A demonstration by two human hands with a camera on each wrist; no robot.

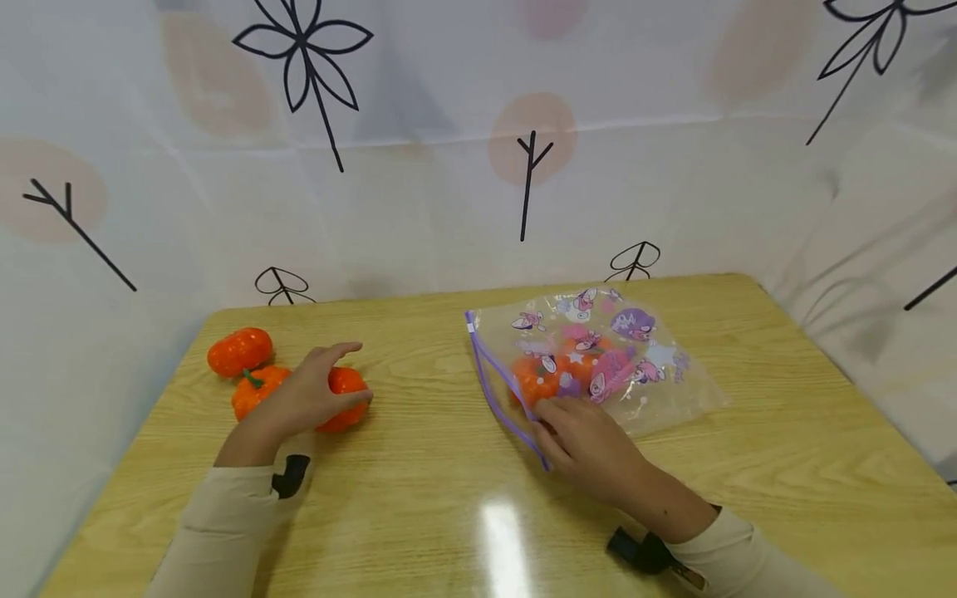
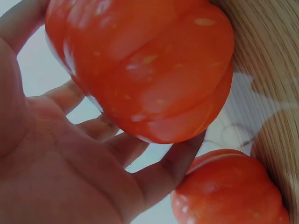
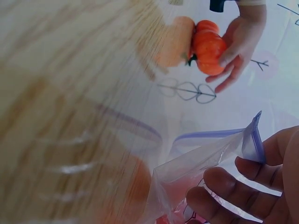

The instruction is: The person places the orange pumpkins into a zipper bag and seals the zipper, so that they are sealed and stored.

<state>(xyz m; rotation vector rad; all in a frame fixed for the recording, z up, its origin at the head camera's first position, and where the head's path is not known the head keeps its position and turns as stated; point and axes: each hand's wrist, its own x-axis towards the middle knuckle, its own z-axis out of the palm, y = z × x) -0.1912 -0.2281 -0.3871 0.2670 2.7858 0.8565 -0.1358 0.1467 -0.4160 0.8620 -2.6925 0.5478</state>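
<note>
On the left of the table, my left hand (image 1: 299, 399) reaches round a small orange pumpkin (image 1: 348, 382), thumb and fingers spread about its sides. In the head view a gap shows between the index finger and its top. The same pumpkin (image 2: 145, 70) fills much of the left wrist view, its far side hidden. My right hand (image 1: 586, 444) pinches the purple-edged mouth of a clear zip bag (image 1: 673, 399) printed with cartoon figures. Inside the bag lie orange pumpkins (image 1: 534, 380), seen through the plastic. The right wrist view shows the bag's edge (image 3: 254, 140) between thumb and fingers.
A pumpkin with a green stem (image 1: 257, 386) lies partly behind the left hand, and another pumpkin (image 1: 240, 352) sits farther back. The wooden table (image 1: 419, 498) ends at a wall covering (image 1: 419, 208) with leaf and flower drawings.
</note>
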